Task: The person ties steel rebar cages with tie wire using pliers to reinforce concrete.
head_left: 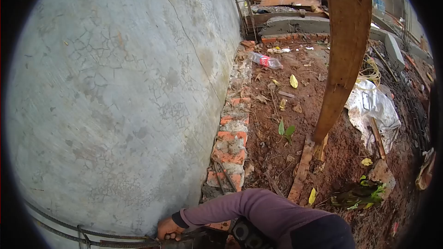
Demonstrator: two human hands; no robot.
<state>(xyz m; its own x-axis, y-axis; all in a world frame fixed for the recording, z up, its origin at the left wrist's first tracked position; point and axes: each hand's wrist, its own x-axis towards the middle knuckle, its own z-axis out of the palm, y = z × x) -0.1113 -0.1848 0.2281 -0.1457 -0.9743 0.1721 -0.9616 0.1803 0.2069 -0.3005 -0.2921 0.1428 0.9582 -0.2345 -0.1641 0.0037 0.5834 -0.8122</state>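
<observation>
My right hand (170,229) is at the bottom of the view, low against the grey plastered wall. Its fingers are curled closed round the end of a steel rebar cage (115,240), whose ribbed bars run off to the left with thin cross ties. A purple sleeve (221,208) with a dark cuff covers the arm, which reaches across from the lower right. What lies under the palm is hidden. My left hand is out of view.
A cracked wall (124,87) rises at left, with a broken brick footing (230,147) along its base. A wooden post (344,55) stands over reddish soil at right. A plastic bottle (266,61), a white sack (374,110) and a plank (302,170) lie around.
</observation>
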